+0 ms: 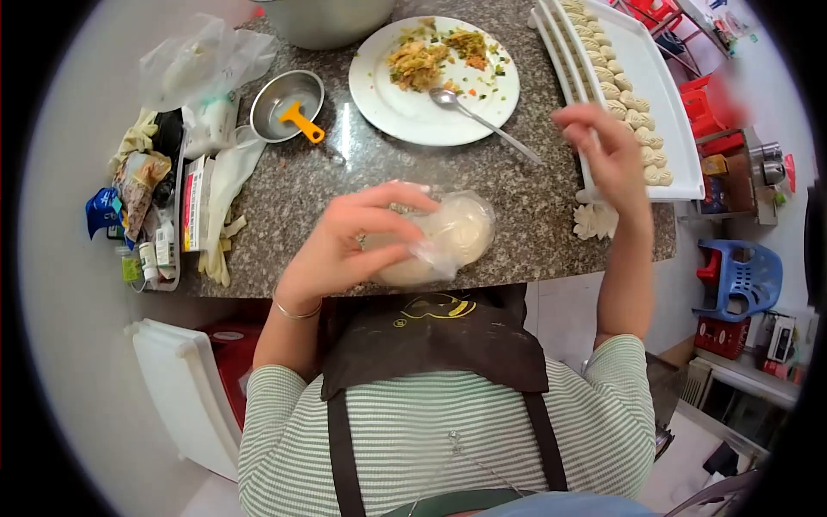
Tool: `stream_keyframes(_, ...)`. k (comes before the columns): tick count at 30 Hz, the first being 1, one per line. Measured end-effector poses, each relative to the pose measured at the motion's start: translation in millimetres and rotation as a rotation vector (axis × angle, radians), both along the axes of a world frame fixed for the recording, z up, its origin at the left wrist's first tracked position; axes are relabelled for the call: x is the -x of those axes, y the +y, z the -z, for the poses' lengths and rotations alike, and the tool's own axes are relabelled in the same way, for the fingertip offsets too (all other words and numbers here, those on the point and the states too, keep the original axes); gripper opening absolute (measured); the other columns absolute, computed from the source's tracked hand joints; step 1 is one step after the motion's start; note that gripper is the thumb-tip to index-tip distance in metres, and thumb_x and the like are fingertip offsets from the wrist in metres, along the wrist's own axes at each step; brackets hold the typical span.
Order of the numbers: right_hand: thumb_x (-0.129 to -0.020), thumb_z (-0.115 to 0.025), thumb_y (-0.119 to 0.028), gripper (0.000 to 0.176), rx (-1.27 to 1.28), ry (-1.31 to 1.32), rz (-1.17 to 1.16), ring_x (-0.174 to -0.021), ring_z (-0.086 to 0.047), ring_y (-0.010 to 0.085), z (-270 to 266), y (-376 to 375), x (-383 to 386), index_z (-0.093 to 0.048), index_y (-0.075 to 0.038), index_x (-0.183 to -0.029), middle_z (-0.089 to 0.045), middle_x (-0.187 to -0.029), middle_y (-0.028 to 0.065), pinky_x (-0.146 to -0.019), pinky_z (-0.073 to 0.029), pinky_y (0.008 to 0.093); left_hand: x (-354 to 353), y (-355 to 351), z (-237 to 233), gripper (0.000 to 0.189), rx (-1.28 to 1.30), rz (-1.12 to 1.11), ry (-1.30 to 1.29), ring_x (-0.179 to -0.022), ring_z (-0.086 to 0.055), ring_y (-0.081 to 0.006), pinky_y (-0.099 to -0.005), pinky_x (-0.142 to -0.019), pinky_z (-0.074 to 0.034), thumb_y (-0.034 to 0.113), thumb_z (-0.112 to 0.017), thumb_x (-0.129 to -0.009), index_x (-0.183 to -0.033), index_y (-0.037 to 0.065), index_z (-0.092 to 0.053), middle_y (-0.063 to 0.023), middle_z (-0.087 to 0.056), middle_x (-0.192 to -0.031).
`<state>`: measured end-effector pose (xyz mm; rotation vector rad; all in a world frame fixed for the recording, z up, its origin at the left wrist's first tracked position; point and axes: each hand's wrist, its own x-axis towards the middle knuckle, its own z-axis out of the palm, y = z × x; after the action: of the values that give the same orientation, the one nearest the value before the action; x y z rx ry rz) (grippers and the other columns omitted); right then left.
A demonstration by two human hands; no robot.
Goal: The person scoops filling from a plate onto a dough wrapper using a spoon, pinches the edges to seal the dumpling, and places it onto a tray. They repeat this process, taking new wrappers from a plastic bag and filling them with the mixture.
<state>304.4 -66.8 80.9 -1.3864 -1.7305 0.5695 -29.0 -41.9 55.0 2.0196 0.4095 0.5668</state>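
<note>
left hand pinching clear plastic bag, round dough inside; right hand half-open, seemingly empty.
bag: near edge of granite surface; plate of filling beyond, dumpling tray at right.

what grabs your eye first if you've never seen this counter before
Probably the big white plate at the upper middle of the counter, bearing chopped filling and a metal spoon whose handle overhangs the rim. Next, the rows of pleated dumplings along the white tray at upper right. Near the front edge, the left grip seems to pinch clear plastic at pale, round dough.
</note>
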Motion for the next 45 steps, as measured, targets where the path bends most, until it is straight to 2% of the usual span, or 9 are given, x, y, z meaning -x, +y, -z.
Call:
stream_keyframes(6,-0.084,-0.061,-0.002,0.016,0.163,0.124,-0.524,-0.083,-0.064,0.0249,13.6,-30.5,108.5,-0.064,0.0,-0.099,-0.065,-0.093,0.0116,-0.074,-0.05,0.034,11.5,-19.9,2.9,0.018,0.099,-0.477,-0.332,-0.098,-0.06,-0.0219,-0.0331,-0.088,-0.046,0.0,-0.067,-0.076,-0.094,0.001,-0.071,-0.0125,-0.064,-0.103)
stream_keyframes(14,-0.087,-0.06,-0.027,0.03,0.218,-0.25,-0.357,-0.092,-0.062,0.0341,31.9,-24.2,145.1,-0.064,-0.001,-0.101,-0.065,-0.095,0.0191,-0.081,-0.049,0.0413,8.9,-35.1,15.6,0.028,0.221,-0.494,-0.564,-0.114,-0.052,-0.0234,-0.0368,-0.1,-0.037,0.012,-0.07,-0.08,-0.104,-0.001,-0.064,-0.0139,-0.059,-0.114)
stream_keyframes(19,-0.087,-0.057,-0.04,0.042,0.341,-0.402,-0.347,-0.092,-0.062,0.0357,31.3,-23.1,129.6,-0.067,0.0,-0.094,-0.065,-0.093,0.0191,-0.083,-0.048,0.0449,24.2,-42.0,43.6,0.061,0.323,-0.48,-0.573,-0.125,-0.045,-0.0257,-0.0402,-0.109,-0.031,0.021,-0.079,-0.072,-0.124,0.0,-0.054,-0.0146,-0.051,-0.129)
stream_keyframes(22,-0.085,-0.058,-0.036,0.039,0.201,-0.383,-0.394,-0.09,-0.061,0.0367,48.1,-19.7,138.5,-0.066,0.002,-0.089,-0.064,-0.091,0.0193,-0.081,-0.047,0.0454,29.1,-45.7,60.4,0.108,0.162,-0.439,-0.07,-0.132,-0.039,-0.0295,-0.0387,-0.109,-0.03,0.025,-0.089,-0.056,-0.144,0.003,-0.03,-0.0148,-0.044,-0.139)
stream_keyframes(32,-0.077,-0.073,-0.039,0.05,0.073,-0.3,-0.357,-0.089,-0.058,0.0374,33.8,-47.7,155.2,-0.058,-0.001,-0.107,-0.062,-0.094,0.019,-0.082,-0.045,0.0432,7.9,-65.6,85.5,0.067,0.111,-0.656,-0.008,-0.109,-0.058,-0.033,-0.0384,-0.092,-0.047,0.024,-0.077,-0.071,-0.128,0.008,-0.046,-0.0149,-0.058,-0.12)
stream_keyframes(34,-0.077,-0.073,-0.036,0.05,0.286,-0.233,-0.377,-0.088,-0.06,0.0369,23.7,-51.4,157.9,-0.057,-0.001,-0.108,-0.062,-0.094,0.0184,-0.078,-0.048,0.0427,9.1,-65.4,84.3,0.066,0.11,-0.637,-0.01,-0.108,-0.058,-0.034,-0.0392,-0.091,-0.047,0.024,-0.077,-0.07,-0.127,0.009,-0.047,-0.0158,-0.058,-0.119)
stream_keyframes(36,-0.074,-0.074,-0.025,0.034,0.21,-0.126,-0.384,-0.082,-0.06,0.0394,16.1,-50.3,153.3,-0.06,-0.002,-0.094,-0.062,-0.085,0.0193,-0.072,-0.048,0.0445,9.2,-64.8,84.9,0.066,-0.03,-0.636,-0.02,-0.105,-0.061,-0.0316,-0.0385,-0.089,-0.049,0.023,-0.08,-0.07,-0.125,0.005,-0.048,-0.0167,-0.06,-0.117)
stream_keyframes(42,-0.074,-0.076,-0.027,0.037,0.153,-0.179,-0.31,-0.085,-0.063,0.0314,-38.5,-51.6,116.2,-0.064,-0.003,-0.099,-0.066,-0.09,0.0136,-0.078,-0.049,0.0374,33.1,-40.3,74.5,0.075,-0.112,-0.384,-0.047,-0.127,-0.046,-0.03,-0.0405,-0.106,-0.036,0.032,-0.084,-0.065,-0.126,0.004,-0.051,-0.0157,-0.052,-0.132)
stream_keyframes(45,-0.071,-0.08,-0.02,0.039,0.217,0.011,-0.304,-0.091,-0.066,0.0209,-60.4,-53.2,102.1,-0.065,-0.002,-0.102,-0.069,-0.097,0.0099,-0.084,-0.05,0.031,32.4,-21.6,60.4,0.099,0.671,-0.265,-0.658,-0.137,-0.034,-0.0279,-0.0421,-0.113,-0.026,0.064,-0.07,-0.07,-0.141,0.004,-0.036,-0.0146,-0.037,-0.146)
